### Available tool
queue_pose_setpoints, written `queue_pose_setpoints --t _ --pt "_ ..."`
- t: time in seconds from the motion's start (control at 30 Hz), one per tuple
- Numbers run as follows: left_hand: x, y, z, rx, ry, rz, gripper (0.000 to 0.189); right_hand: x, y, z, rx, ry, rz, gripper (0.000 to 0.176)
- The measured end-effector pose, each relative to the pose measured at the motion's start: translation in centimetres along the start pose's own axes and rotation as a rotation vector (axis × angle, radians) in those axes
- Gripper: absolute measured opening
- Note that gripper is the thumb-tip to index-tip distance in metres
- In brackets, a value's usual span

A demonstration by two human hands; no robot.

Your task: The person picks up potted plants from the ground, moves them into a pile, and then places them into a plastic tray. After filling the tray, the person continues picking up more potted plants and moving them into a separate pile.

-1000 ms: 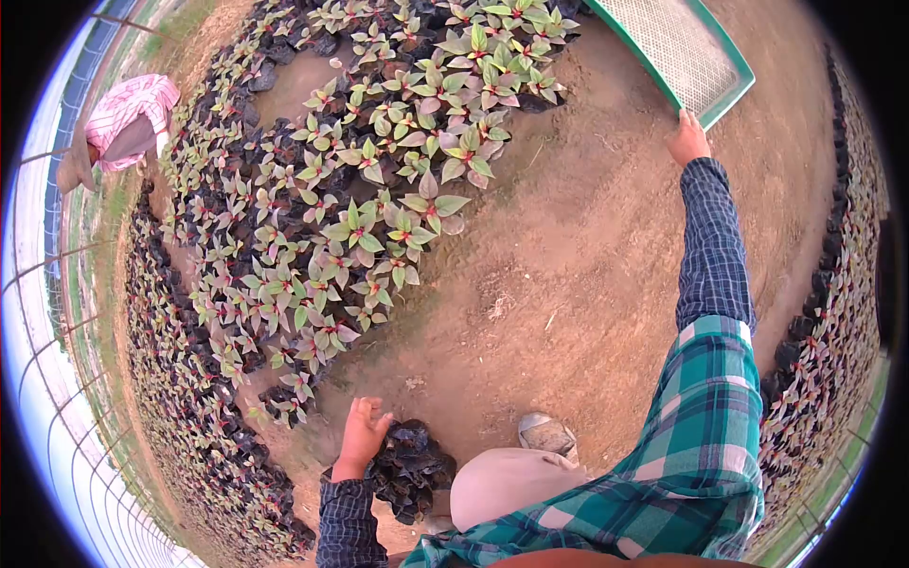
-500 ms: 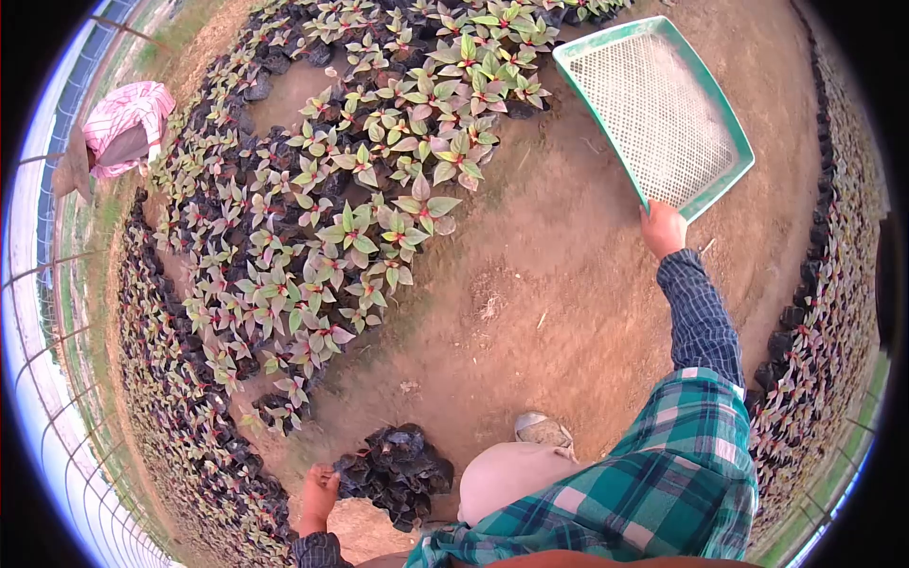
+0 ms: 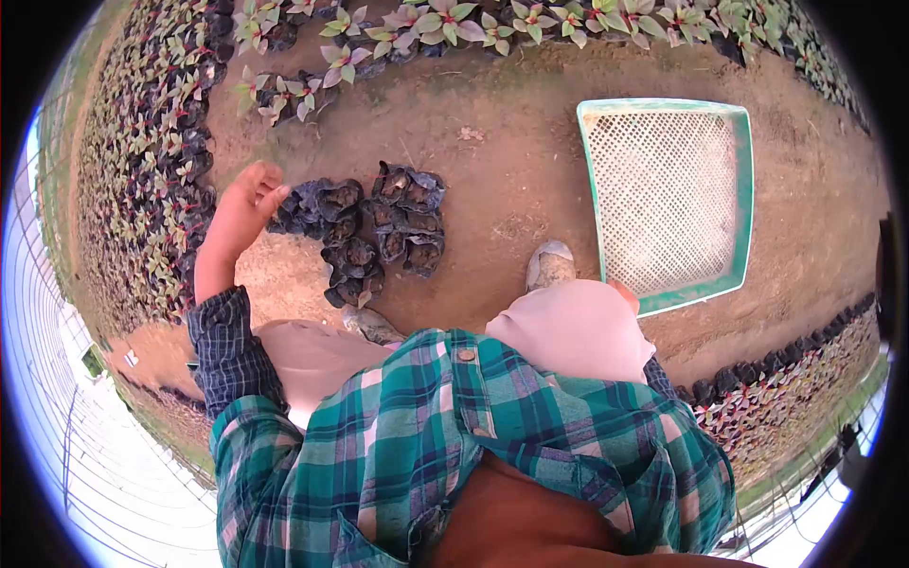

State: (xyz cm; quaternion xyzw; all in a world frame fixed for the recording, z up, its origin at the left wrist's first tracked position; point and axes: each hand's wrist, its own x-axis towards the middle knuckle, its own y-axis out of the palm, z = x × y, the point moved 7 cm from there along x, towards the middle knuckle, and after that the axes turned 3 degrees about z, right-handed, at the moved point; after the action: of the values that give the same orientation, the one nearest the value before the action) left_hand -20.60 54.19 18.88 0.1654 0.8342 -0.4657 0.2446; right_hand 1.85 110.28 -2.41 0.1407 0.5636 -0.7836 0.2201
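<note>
The left hand (image 3: 248, 206) hovers beside black bags of soil (image 3: 386, 220) on the ground (image 3: 454, 312); the right hand (image 3: 624, 295) is at the green-rimmed tray's (image 3: 746, 213) near-left corner.

Bag cluster (image 3: 412, 220) on soil (image 3: 492, 180), left of crate (image 3: 668, 199). Plants (image 3: 445, 21) beyond both; more at far left and far right.

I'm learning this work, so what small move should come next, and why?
Probably slide the green-rimmed plastic mesh tray toward the soil-filled black plastic bags: the right hand is at its near corner, and bare brown ground separates them.
</note>
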Motion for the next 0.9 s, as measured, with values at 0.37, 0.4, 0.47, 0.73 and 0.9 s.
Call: queue_pose_setpoints --t 0.37,0.4,0.47,0.73,0.9 --pt "-1.8 -3.5 -3.7 -0.073 0.464 -0.107 0.028 14.0 -11.1 18.6 -0.147 -0.094 -0.004 0.028" --pt "-1.9 -3.6 -3.8 -0.09 0.448 -0.124 0.028 15.2 -12.1 22.1 -0.082 -0.27 -0.023 0.025" --pt "-1.9 -2.9 -4.0 -0.184 0.445 -0.012 0.028 16.8 -12.7 28.5 0.039 -0.572 0.024 0.029" --pt "-1.2 -2.5 -5.2 -0.124 0.52 0.021 0.025 17.8 -2.9 38.9 -0.177 -1.059 0.257 0.024" --pt "-2.1 -2.1 -6.6 -0.205 0.55 0.046 0.026 18.7 -2.0 37.5 -0.054 -0.947 0.16 0.013"
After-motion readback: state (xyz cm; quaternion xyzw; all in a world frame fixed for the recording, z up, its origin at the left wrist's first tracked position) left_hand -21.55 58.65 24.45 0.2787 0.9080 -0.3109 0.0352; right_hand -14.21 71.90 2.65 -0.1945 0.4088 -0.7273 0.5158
